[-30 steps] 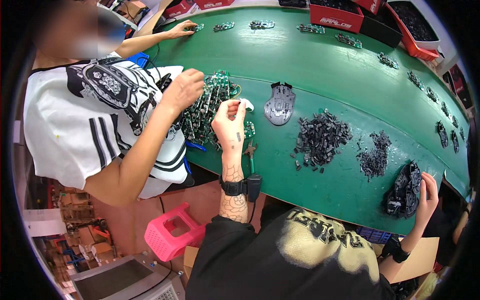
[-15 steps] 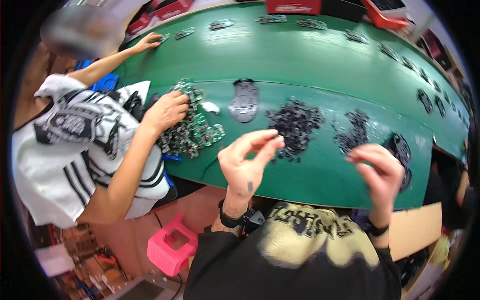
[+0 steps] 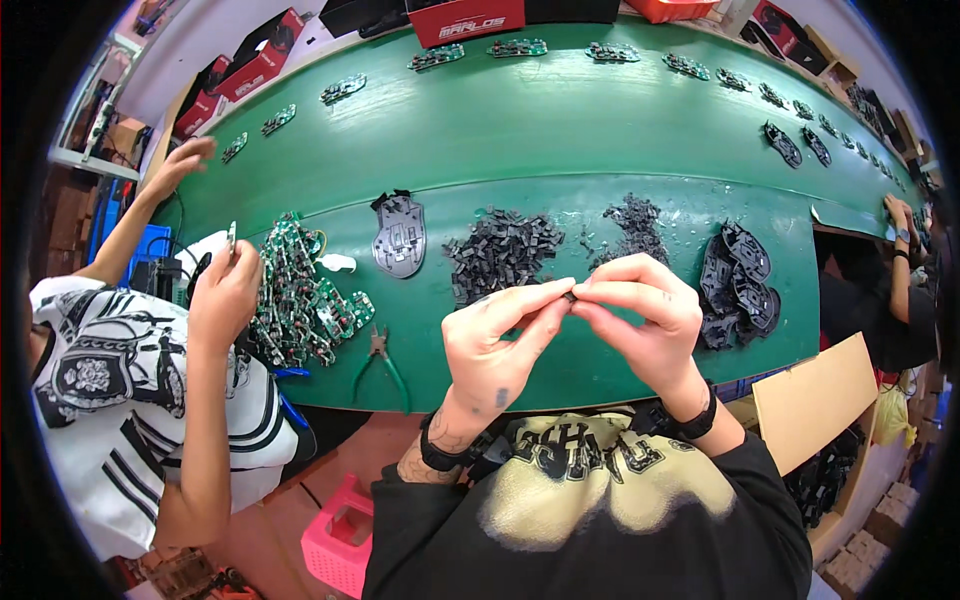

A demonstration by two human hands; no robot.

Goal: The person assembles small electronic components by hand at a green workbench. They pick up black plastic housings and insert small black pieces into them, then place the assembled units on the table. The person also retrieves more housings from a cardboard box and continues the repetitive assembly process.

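Both hands have moved since the half-second-earlier frame: then well apart, they now meet at the fingertips around one small black piece (image 3: pixel 571 297). It is held up in front of the chest, above the near part of the green table (image 3: pixel 330 385). Thumb and forefinger of the left hand (image 3: pixel 492 345) are pinched on it, and those of the right hand (image 3: pixel 652 322) clamp it from the other side.

Seen from that piece, one heap of black rectangular plastic bits (image 3: pixel 505 248), too many to count, lies at ten o'clock, and one heap of finer black bits (image 3: pixel 635 228) between one and two. At three o'clock is one cluster of overlapping black plastic shells (image 3: pixel 738 285), its number unclear. One dark grey mouse-shaped shell (image 3: pixel 400 240) lies alone between nine and ten; one pair of green-handled pliers (image 3: pixel 378 347) is at eight, jaws pointing away from the person.

One heap of green circuit boards (image 3: pixel 290 290) sits at nine, with one small white object (image 3: pixel 338 262) beside it. Beyond, at least ten populated green boards (image 3: pixel 612 52) form a row from ten to two o'clock, with two black shells (image 3: pixel 782 146) at two. One co-worker (image 3: pixel 150 440) sits at nine; one pink plastic stool (image 3: pixel 335 550) stands past seven.
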